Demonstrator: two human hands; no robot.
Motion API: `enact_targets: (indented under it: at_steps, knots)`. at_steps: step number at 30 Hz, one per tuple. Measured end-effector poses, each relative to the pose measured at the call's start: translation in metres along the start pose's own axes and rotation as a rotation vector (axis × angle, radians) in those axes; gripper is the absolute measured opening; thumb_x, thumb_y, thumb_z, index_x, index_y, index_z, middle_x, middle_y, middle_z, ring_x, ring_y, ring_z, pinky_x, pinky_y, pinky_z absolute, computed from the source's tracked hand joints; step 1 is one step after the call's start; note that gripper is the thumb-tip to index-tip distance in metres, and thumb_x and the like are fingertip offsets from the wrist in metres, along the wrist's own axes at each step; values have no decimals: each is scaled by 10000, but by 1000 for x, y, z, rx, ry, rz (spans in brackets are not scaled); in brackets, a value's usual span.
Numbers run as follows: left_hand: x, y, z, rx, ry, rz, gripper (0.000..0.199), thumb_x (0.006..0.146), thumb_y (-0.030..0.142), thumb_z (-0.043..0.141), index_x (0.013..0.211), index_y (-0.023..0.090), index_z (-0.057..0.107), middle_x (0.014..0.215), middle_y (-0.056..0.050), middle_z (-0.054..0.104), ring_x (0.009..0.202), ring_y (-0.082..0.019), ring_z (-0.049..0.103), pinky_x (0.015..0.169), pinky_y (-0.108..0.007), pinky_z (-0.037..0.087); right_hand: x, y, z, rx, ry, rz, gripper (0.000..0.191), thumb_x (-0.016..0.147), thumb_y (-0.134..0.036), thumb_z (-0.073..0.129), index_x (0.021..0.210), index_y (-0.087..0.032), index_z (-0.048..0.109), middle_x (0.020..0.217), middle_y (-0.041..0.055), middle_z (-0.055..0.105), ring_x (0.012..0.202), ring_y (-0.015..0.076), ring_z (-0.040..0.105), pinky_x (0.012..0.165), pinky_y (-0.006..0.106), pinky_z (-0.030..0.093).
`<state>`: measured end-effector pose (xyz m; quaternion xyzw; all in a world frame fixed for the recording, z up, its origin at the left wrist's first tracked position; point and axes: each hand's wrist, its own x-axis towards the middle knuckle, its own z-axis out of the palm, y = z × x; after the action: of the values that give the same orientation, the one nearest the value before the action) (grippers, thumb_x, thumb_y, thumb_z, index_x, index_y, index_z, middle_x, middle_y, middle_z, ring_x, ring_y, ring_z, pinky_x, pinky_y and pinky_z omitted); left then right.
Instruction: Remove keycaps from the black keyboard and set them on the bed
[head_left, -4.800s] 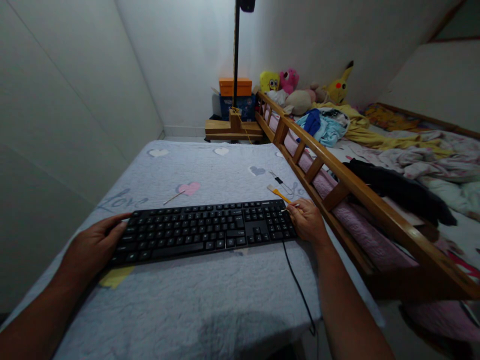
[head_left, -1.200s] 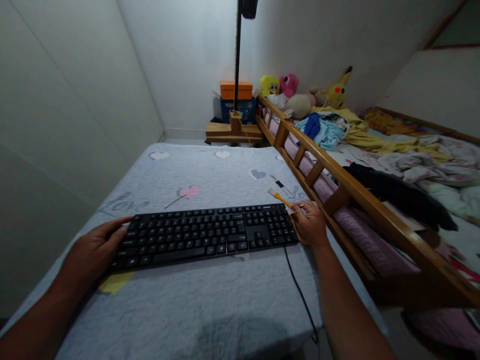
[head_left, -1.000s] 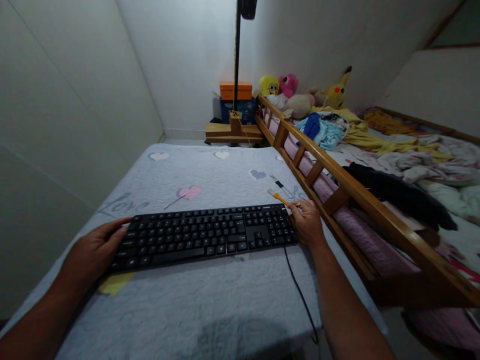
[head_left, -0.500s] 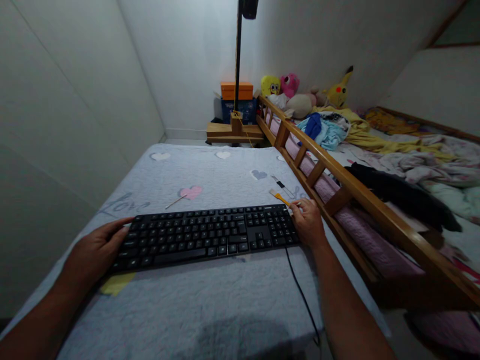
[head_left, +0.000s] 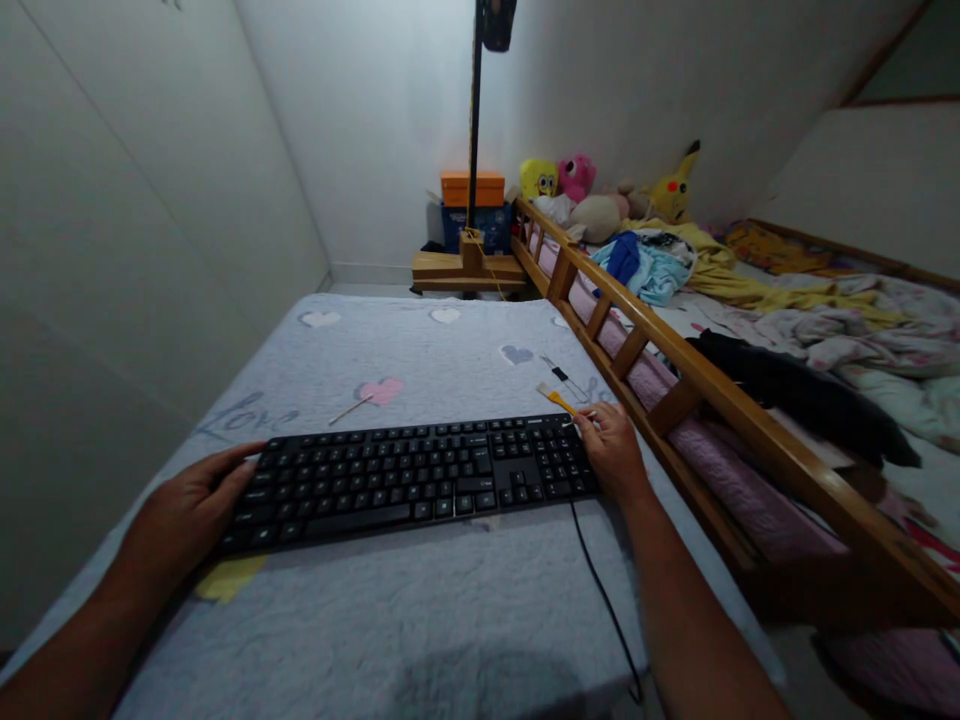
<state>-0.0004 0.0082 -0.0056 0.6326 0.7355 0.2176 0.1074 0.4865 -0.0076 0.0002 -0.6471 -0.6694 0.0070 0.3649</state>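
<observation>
A black keyboard (head_left: 420, 478) lies across the light blue quilted cover in front of me, its cable running off from the near right side. My left hand (head_left: 187, 505) holds the keyboard's left end, thumb on top. At the number pad's upper right corner, my right hand (head_left: 611, 450) pinches a cotton swab (head_left: 568, 424), its white tip over the keys. Just beyond that hand lies a small brush (head_left: 559, 398) with a yellow handle. Farther back rests a thin tool with a black middle (head_left: 559, 374). Another cotton swab (head_left: 351, 409) lies behind the keyboard, by a pink heart print.
A wooden bed rail (head_left: 660, 345) runs along the right side, with bedding, clothes and plush toys behind it. Past the far edge stand an orange box (head_left: 472, 188) and a black pole (head_left: 473, 120) on a wooden base. A pale wall is on the left.
The view has tilted slightly, so everything sits a little lower. The right hand's swab tip has shifted slightly left over the number pad; the left hand keeps its place on the keyboard.
</observation>
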Motion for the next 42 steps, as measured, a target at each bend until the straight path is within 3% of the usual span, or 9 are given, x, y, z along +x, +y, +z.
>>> enact_targets:
  at_steps: [3, 12, 21, 34, 42]
  knots:
    - [0, 2, -2, -93, -82, -69, 554, 821, 517, 415, 1202, 190, 650, 1174, -90, 697, 1052, -266, 649, 928, -392, 489, 0, 0, 1, 3, -13, 0, 202, 898, -267, 475, 764, -211, 614, 814, 45, 641, 859, 216, 529, 814, 359, 385]
    - [2, 4, -3, -79, -84, -96, 570, 808, 533, 403, 1185, 195, 664, 1159, -91, 701, 1036, -286, 651, 914, -403, 494, -1, 7, -7, -13, 49, 33, 204, 882, -255, 472, 728, -213, 599, 810, 55, 656, 854, 225, 534, 813, 365, 386]
    - [2, 4, -4, -94, -107, -117, 577, 808, 537, 401, 1208, 200, 644, 1183, -92, 686, 1064, -275, 635, 943, -396, 473, -8, 12, -12, -37, 12, 25, 240, 888, -255, 468, 687, -207, 589, 764, 47, 633, 825, 212, 532, 771, 342, 377]
    - [1, 6, -4, -94, -90, -119, 587, 799, 546, 393, 1197, 199, 649, 1164, -93, 693, 1066, -290, 636, 934, -404, 479, -2, 6, -6, -14, 81, 27, 205, 884, -255, 480, 725, -215, 604, 796, 45, 656, 839, 220, 529, 806, 362, 382]
    - [4, 2, -4, -79, -129, -141, 604, 802, 558, 377, 1213, 201, 637, 1195, -93, 679, 1058, -286, 639, 927, -395, 481, -2, 2, -1, 7, 16, 24, 195, 891, -252, 488, 749, -220, 619, 810, 39, 644, 863, 216, 528, 803, 354, 387]
